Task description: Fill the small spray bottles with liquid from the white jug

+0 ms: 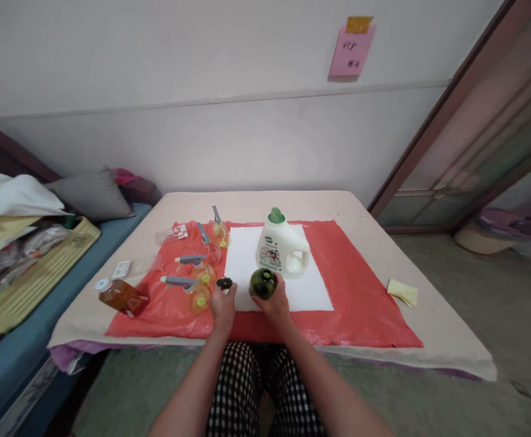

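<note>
My right hand [275,305] grips a dark green round bottle [262,283] at the near edge of a white sheet [313,288]. My left hand [223,303] pinches a small black cap [224,283] just left of the bottle. Behind them a white detergent jug with a green cap [282,246] stands on the white sheet. Left of my left hand, several small yellow spray bottles with grey triggers [194,290] lie on the red plastic cover [365,297].
A brown bottle with a white cap [120,296] lies at the table's left edge beside a small white packet [122,269]. Yellow sticky notes [402,292] sit at the right. A bed with pillows and a yellow case [42,267] stands on the left.
</note>
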Demonstrator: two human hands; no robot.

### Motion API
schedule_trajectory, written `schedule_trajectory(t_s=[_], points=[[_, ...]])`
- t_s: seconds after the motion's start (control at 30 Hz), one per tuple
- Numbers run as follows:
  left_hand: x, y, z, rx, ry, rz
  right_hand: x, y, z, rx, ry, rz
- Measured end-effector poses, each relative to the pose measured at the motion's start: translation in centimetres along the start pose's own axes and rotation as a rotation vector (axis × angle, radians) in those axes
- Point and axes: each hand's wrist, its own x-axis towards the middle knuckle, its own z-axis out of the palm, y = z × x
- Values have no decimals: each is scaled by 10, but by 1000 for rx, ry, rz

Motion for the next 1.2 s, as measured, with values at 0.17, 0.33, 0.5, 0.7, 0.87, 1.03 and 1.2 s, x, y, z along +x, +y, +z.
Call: schedule_trajectory(t_s=[0.17, 0.33, 0.5, 0.7, 0.87, 1.03, 1.2], points=[[12, -13, 6, 179, -14, -28, -2, 13, 8, 22, -32, 7], [27, -5, 2, 313, -119, -11, -3, 10, -25, 43, 33, 22], [34, -5, 9, 430, -233, -50, 36, -10, -43, 77, 113, 24], [5, -12, 1, 462, -281, -42, 102, -13, -41, 172, 123, 68], [-58, -45, -29, 287, -208, 149, 131, -9, -51, 273, 40, 57], [-81, -67, -42, 241, -175, 347, 122, -27, -82, 258, -9, 24], [-88, -65, -42, 328, -225, 550, 96, -49, -134, -80, -79, -15]])
